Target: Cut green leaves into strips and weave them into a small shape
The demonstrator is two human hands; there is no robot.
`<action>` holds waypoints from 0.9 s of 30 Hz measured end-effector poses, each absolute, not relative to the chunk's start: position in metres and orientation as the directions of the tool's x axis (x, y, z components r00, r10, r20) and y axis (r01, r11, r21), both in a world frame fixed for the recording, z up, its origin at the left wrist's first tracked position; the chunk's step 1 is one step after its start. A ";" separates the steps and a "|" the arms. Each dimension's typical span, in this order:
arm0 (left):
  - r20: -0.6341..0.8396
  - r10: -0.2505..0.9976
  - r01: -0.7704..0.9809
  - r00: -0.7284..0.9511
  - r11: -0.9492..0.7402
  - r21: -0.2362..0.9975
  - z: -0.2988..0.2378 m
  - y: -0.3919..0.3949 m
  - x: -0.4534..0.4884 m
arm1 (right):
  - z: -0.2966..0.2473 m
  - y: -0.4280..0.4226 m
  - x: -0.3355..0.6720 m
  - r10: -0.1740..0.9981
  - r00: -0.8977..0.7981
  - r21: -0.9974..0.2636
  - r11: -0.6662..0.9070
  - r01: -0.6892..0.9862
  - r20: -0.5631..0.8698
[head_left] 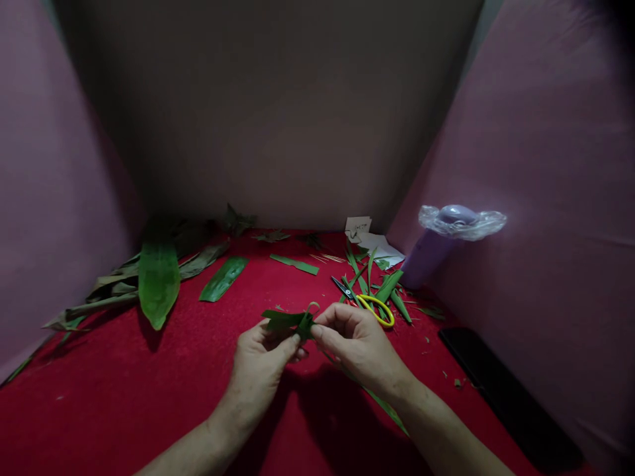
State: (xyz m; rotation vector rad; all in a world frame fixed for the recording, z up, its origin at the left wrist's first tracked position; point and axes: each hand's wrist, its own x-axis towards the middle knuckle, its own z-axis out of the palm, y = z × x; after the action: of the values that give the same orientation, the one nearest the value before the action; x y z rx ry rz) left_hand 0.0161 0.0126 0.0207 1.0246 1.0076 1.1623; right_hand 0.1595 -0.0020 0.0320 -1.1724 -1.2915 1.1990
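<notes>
Both my hands meet over the middle of the red table (149,403). My left hand (260,373) pinches a folded green leaf strip (288,322) between thumb and fingers. My right hand (354,344) is closed on the same strip from the right, where a small loop of leaf curls up above my fingers. A long end of the strip trails down under my right wrist toward the near edge.
Yellow-handled scissors (370,304) lie just beyond my right hand among cut green strips (387,285). Broad and dried leaves (157,281) are piled at the left. A purple fan (449,231), paper scraps (364,235) and a black phone (506,396) sit at the right.
</notes>
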 end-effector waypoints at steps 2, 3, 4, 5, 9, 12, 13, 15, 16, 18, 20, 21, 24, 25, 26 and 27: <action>-0.074 0.991 -0.213 0.112 0.097 0.972 0.017 0.012 0.017 | 0.031 -0.002 0.160 0.997 -0.061 -0.998 0.050 0.033 0.048; -0.067 0.990 -0.211 0.123 0.092 0.973 0.016 0.012 0.018 | 0.032 -0.003 0.160 0.997 -0.060 -0.998 0.051 0.044 0.049; -0.059 0.988 -0.213 0.144 0.089 0.973 0.015 0.011 0.018 | 0.032 -0.003 0.160 0.997 -0.062 -0.997 0.051 0.056 0.047; -0.052 0.984 -0.219 0.172 0.089 0.972 0.014 0.011 0.018 | 0.032 -0.003 0.160 0.997 -0.067 -0.997 0.049 0.066 0.044; -0.050 0.962 -0.270 0.270 0.125 0.955 0.014 0.011 0.015 | 0.030 -0.002 0.159 0.993 -0.100 -0.998 0.060 0.029 0.057; -0.055 0.939 -0.303 0.339 0.165 0.939 0.016 0.013 0.013 | 0.027 -0.001 0.159 0.991 -0.089 -0.995 0.101 0.011 0.100; -0.065 0.930 -0.305 0.362 0.184 0.934 0.017 0.013 0.013 | 0.027 -0.001 0.160 0.990 -0.086 -0.993 0.118 0.027 0.115; -0.092 0.917 -0.300 0.388 0.220 0.928 0.017 0.013 0.012 | 0.027 -0.001 0.160 0.985 -0.092 -0.985 0.152 0.076 0.145; -0.105 0.915 -0.295 0.389 0.231 0.927 0.016 0.014 0.012 | 0.028 -0.002 0.160 0.983 -0.101 -0.981 0.164 0.102 0.154; -0.119 0.920 -0.301 0.373 0.241 0.923 0.015 0.014 0.012 | 0.030 -0.004 0.159 0.980 -0.113 -0.972 0.182 0.150 0.166; -0.130 0.929 -0.315 0.347 0.246 0.916 0.015 0.014 0.013 | 0.031 -0.007 0.159 0.975 -0.092 -0.956 0.215 0.197 0.201; -0.145 0.934 -0.321 0.326 0.254 0.913 0.014 0.014 0.013 | 0.032 -0.008 0.159 0.971 -0.065 -0.945 0.239 0.223 0.230; -0.198 0.948 -0.319 0.247 0.273 0.908 0.014 0.016 0.013 | 0.034 -0.010 0.162 0.941 0.075 -0.903 0.290 0.318 0.329; -0.208 0.952 -0.315 0.226 0.274 0.909 0.015 0.017 0.013 | 0.035 -0.009 0.162 0.931 0.118 -0.890 0.285 0.356 0.345; -0.211 0.954 -0.312 0.214 0.271 0.911 0.015 0.018 0.012 | 0.034 -0.008 0.163 0.926 0.143 -0.880 0.273 0.388 0.350; -0.206 0.956 -0.309 0.211 0.265 0.913 0.015 0.018 0.012 | 0.034 -0.006 0.163 0.928 0.146 -0.875 0.259 0.408 0.343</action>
State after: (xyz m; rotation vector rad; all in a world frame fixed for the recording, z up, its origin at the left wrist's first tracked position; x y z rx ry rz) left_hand 0.0125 0.0179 0.0147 0.8669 0.9430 1.0517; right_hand 0.1631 -0.0059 0.0336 -1.3308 -1.4482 0.6054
